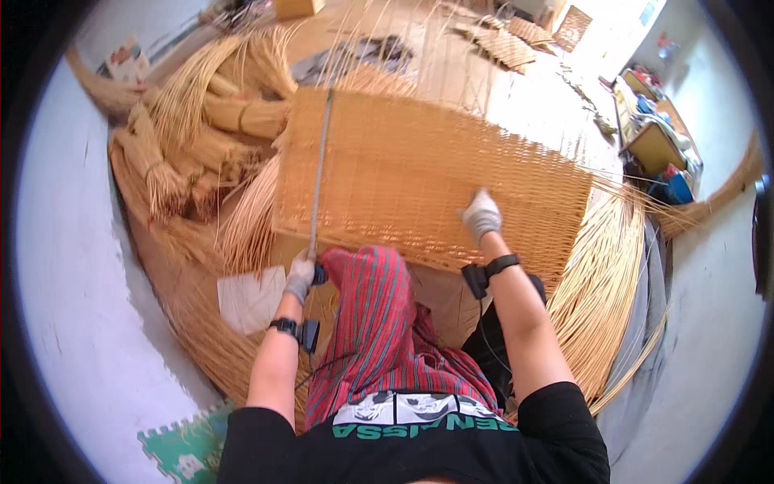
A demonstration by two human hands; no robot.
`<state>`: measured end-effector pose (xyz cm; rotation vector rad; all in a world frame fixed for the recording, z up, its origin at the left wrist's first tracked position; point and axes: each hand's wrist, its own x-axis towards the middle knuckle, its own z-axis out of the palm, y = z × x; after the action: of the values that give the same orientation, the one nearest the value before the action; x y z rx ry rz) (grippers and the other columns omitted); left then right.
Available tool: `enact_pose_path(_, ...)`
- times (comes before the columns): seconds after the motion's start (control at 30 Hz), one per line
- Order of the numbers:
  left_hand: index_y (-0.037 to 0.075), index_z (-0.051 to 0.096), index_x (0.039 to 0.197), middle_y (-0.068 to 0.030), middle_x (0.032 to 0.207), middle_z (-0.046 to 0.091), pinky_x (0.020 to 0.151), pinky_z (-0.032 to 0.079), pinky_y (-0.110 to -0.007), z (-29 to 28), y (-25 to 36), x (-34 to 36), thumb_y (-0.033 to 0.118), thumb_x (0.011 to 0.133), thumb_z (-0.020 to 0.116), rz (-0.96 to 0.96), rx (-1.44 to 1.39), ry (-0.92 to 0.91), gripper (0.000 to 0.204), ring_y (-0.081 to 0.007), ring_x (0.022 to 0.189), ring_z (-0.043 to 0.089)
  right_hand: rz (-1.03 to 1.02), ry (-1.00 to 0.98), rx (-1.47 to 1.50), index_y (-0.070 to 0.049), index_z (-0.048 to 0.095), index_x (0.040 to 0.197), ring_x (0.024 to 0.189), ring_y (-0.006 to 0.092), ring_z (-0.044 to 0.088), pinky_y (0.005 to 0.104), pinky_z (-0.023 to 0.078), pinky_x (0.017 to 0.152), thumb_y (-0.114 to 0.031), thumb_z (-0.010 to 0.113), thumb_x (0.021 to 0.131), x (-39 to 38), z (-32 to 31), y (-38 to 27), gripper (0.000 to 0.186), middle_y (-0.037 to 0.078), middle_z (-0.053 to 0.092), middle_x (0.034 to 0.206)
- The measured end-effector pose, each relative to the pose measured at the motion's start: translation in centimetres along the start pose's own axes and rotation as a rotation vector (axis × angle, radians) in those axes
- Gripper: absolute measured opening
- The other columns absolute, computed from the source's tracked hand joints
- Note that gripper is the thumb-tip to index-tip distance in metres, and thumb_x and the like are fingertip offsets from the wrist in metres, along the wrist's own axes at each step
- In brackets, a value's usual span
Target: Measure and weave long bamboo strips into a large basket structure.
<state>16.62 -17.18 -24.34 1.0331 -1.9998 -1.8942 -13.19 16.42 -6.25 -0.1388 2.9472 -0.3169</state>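
Observation:
A wide rectangular woven rattan panel lies across the middle in front of me. A grey tape-measure strip runs over its left part, from the far edge to the near one. At that near edge my gloved left hand is closed on the dark tape-measure case. My gloved right hand rests on the panel right of centre, fingers apart and partly bent, holding nothing. Both wrists carry black straps with small devices. My leg, under red striped cloth, is just below the panel.
Rattan bundles pile at the left; long loose strands spread at the right. A white sheet lies lower left. Woven pieces are at the back. A cluttered wooden bench stands along the right wall, and a green mat is at lower left.

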Motion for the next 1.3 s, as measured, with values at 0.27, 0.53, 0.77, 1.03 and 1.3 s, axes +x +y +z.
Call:
enact_pose_path(0.27,0.008,0.068,0.095,-0.0004,0.072,0.064,0.054,0.049,-0.024,1.7,13.6,-5.2,0.039,0.107,0.054,0.195,-0.313,0.090,0.036,-0.0074,0.060,0.056,-0.111,0.017,0.044,0.003,0.051,0.132,0.114,0.0384,0.067,0.0469,0.054,0.094,-0.039,0.079,0.085,-2.8,0.4,-1.3,0.069,0.024,0.069,0.122)
enact_pose_path(0.53,0.007,0.066,0.099,-0.0022,0.081,0.060,0.051,0.044,-0.023,10.7,23.7,-12.3,0.032,0.108,0.054,0.650,-0.275,-0.001,0.028,-0.0067,0.058,0.051,-0.245,0.041,0.218,-0.008,0.055,0.121,0.104,0.0381,0.069,0.0494,0.055,0.087,-0.039,0.078,0.085,-8.0,2.5,1.1,0.054,0.020,0.072,0.106)
enact_pose_path(0.77,0.006,0.066,0.099,-0.0011,0.077,0.062,0.054,0.048,-0.024,14.7,25.0,-15.9,0.028,0.109,0.051,0.343,-0.314,-0.150,0.028,-0.0089,0.057,0.053,-0.287,-0.021,0.966,-0.002,0.062,0.109,0.086,0.0256,0.066,0.0381,0.053,0.080,-0.032,0.078,0.087,-11.6,4.3,2.0,0.041,0.012,0.069,0.092)
enact_pose_path(1.03,0.007,0.062,0.109,-0.0037,0.073,0.064,0.055,0.052,-0.028,8.9,21.6,-11.6,0.027,0.110,0.046,0.227,-0.566,-0.156,0.025,-0.0150,0.060,0.063,-0.323,0.093,0.804,-0.005,0.061,0.115,0.084,0.0184,0.063,0.0354,0.052,0.078,-0.019,0.078,0.087,-9.0,3.6,1.7,0.036,0.008,0.067,0.092)
enact_pose_path(1.3,0.005,0.061,0.103,-0.0052,0.070,0.063,0.051,0.049,-0.030,-0.3,11.3,-5.8,0.028,0.110,0.048,0.125,-0.535,-0.049,0.027,-0.0140,0.057,0.058,-0.531,0.045,0.762,-0.001,0.064,0.105,0.086,0.0173,0.065,0.0329,0.053,0.080,-0.013,0.072,0.091,-9.8,-1.0,-6.4,0.020,0.008,0.069,0.092)
